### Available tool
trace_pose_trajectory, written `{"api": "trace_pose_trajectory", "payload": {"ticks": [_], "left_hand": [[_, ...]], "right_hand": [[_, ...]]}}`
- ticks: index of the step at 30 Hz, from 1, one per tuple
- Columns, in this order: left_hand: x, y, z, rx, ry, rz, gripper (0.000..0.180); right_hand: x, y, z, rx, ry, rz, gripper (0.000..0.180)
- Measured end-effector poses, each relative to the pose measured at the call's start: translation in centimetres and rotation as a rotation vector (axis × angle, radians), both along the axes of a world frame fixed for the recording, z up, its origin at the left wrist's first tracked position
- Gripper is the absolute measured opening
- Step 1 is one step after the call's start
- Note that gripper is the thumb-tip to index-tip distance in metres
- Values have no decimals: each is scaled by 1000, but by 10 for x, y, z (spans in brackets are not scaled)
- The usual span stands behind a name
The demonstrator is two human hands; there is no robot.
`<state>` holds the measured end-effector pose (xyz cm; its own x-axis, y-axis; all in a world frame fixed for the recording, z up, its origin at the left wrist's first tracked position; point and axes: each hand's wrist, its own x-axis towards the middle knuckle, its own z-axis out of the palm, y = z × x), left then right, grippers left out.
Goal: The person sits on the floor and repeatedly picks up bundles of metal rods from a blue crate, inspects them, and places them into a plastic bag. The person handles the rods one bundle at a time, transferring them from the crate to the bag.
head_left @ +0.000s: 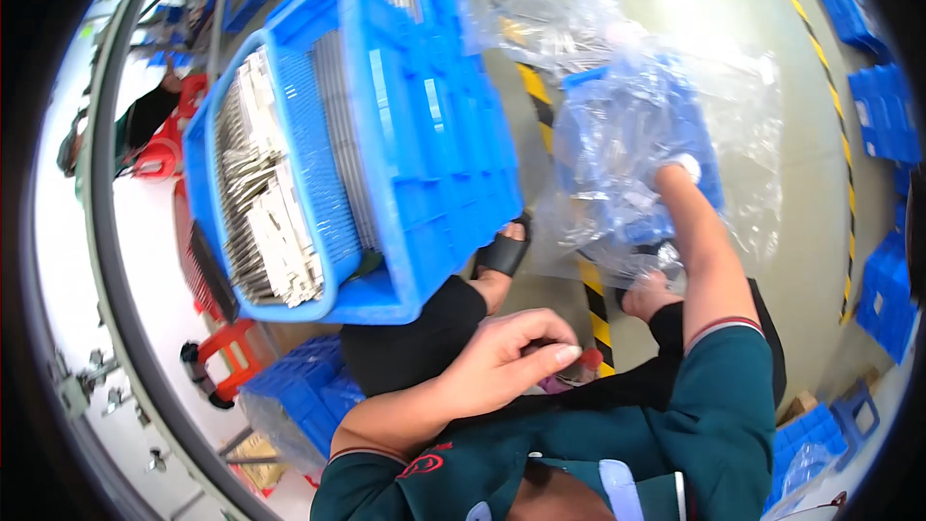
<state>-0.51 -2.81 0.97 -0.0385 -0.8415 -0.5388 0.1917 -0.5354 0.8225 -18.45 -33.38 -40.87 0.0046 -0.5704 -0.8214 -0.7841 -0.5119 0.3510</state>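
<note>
My left hand [516,352] is held above my lap, its fingers curled in and the thumb bent close to them. Whatever lies inside the curl is hidden. My right arm stretches forward and down to a blue crate [641,121] on the floor, draped with clear plastic film [612,169]. Over the crate, my right hand [675,174] is mostly lost behind the shiny film, with a white patch at the wrist. Left of my knees stands a large blue bin [424,164]. A blue basket [333,174] in it holds many thin whitish strips [275,222].
More clear plastic [540,0] lies beyond the crate. Yellow-and-black tape [596,314] runs along the floor between my feet. Several blue crates [883,111] line the right side. At left are a metal rail [121,309], a red stool [231,357] and another person [145,125].
</note>
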Motion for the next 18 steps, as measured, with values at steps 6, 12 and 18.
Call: {"api": "trace_pose_trajectory", "payload": {"ticks": [6,12,18], "left_hand": [[0,-4,8,1,90,-5,17],[-3,-1,-1,-37,111,18,20],[0,-1,1,13,46,-45,22]], "right_hand": [[12,13,61,171,183,56,32],[2,18,18,-40,1,-44,18],[-17,20,2,-31,0,90,21]]}}
